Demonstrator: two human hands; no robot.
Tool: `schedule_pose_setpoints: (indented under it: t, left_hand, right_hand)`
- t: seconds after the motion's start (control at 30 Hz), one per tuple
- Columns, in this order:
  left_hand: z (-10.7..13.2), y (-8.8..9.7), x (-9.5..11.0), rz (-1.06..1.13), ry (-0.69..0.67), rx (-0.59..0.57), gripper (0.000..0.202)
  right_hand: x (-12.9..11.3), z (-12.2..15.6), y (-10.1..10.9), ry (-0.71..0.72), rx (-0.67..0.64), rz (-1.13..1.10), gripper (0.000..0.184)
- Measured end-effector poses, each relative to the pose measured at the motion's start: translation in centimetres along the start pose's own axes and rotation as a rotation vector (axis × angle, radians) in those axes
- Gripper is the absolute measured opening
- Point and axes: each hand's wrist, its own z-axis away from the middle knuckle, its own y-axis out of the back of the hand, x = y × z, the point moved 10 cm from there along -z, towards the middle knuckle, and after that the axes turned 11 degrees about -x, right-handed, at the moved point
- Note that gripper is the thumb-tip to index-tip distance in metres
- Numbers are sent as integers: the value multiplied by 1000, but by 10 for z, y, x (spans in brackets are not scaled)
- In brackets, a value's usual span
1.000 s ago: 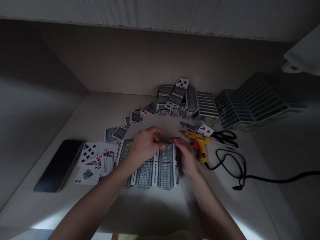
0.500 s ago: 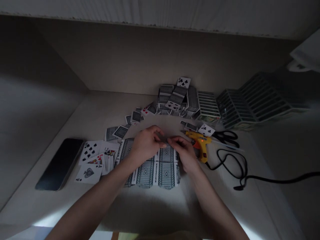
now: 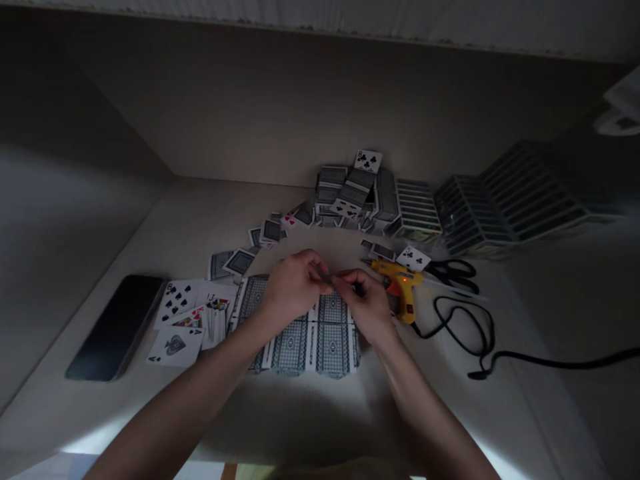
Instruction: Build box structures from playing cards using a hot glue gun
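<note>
My left hand (image 3: 291,288) and my right hand (image 3: 367,307) meet above a flat sheet of joined, face-down playing cards (image 3: 310,343) in the middle of the table. Both hands are closed in a pinch on a thin dark card (image 3: 326,277) held edge-on between their fingertips. A yellow glue gun (image 3: 397,280) with a lit red lamp lies just right of my right hand, its black cord (image 3: 480,347) trailing off to the right.
Face-up cards (image 3: 185,320) and a dark phone (image 3: 117,327) lie at the left. A heap of cards (image 3: 350,197) and fanned rows of card stacks (image 3: 500,207) stand at the back right. Black scissors (image 3: 453,273) lie beyond the glue gun.
My right hand has moved a little left and closed on the card together with the left hand. The view has shifted slightly; nothing else on the table has moved.
</note>
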Motion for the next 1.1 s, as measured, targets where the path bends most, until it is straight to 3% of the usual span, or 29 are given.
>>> schedule_pose_setpoints:
  t: [0.33,0.63,0.97,1.03,1.1]
  left_hand:
    - [2,2,1,29,-40,13,19]
    - [1,1,3,-5,-43,3,18]
    - [2,-6,12,-104,-148,-128,10]
    - [6,2,20,-133,-213,-78,6]
    - [13,22,26,-104,-282,70,9]
  right_hand:
    - [7,-1,-2,-51,-92,-57,29]
    - [-7,-2,-4,-2,-41,61,18]
    - [15,5,6,-37,5,-138,34]
    - [16,5,12,-16,32,-141,32]
    - [15,6,18,7,65,-131,31]
